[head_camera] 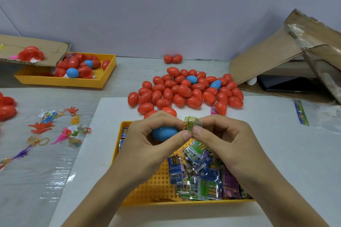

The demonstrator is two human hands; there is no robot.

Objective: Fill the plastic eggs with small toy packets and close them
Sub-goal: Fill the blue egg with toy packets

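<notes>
With the left hand (147,134) cradling a blue egg (164,133) while both hands pinch a folded green packet (190,124), the packet may spring open and jam the egg's closure.

Packets (201,177) lie in the tray (147,186); eggs (186,92) heaped behind it.

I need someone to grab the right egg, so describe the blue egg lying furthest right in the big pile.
Find the big heap of red eggs in the middle of the table. On its right side, one blue egg lies tilted among the red. The heap's other blue egg sits nearer the middle.
</notes>
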